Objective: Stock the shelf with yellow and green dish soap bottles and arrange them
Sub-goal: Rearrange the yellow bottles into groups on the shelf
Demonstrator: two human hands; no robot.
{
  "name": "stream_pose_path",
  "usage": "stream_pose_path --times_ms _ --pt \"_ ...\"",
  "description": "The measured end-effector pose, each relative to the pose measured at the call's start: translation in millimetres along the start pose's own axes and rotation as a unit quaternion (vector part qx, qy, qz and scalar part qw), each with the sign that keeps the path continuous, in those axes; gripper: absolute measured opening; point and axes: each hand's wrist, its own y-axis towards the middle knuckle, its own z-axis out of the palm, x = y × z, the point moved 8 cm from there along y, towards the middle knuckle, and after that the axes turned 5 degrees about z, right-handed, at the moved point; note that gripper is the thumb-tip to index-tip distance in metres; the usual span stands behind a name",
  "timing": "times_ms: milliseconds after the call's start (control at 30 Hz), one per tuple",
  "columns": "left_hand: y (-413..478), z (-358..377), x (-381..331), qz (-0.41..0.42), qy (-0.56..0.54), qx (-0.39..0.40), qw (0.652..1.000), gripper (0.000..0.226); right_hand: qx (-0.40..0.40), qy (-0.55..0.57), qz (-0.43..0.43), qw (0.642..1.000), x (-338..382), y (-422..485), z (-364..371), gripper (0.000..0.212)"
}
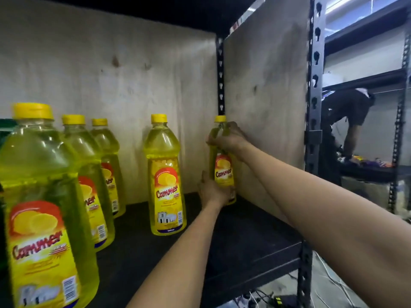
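Note:
A yellow dish soap bottle (pixel 223 168) stands upright in the back right corner of the black shelf board (pixel 244 236). My right hand (pixel 228 138) grips its shoulder just under the yellow cap, and my left hand (pixel 212 192) wraps around its base. Another yellow bottle (pixel 165 176) stands free to the left of it. Three more yellow bottles form a row running from front to back at the left: a near one (pixel 44 210), a middle one (pixel 89 181) and a far one (pixel 109 167). A sliver of a green bottle (pixel 4 130) shows at the left edge.
Pale plywood panels close the back (pixel 111 74) and right side (pixel 264 85) of the shelf bay. Dark perforated metal uprights (pixel 314 107) frame it. Beyond them another person (pixel 349 116) bends over a neighbouring rack. Cables lie on the floor at the lower right (pixel 329 281).

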Motion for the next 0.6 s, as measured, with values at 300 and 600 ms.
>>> stream_pose_path --times_ms 300,600 --pt "-31.3 1.9 -6.9 0.022 0.04 0.06 0.997 0.061 -0.014 0.006 -0.04 0.999 8.0 -31.4 -18.1 0.063" --pt "-155.1 -79.1 -19.1 0.098 0.122 -0.018 0.987 0.075 0.023 0.065 -0.045 0.997 39.5 -153.1 -54.4 0.061"
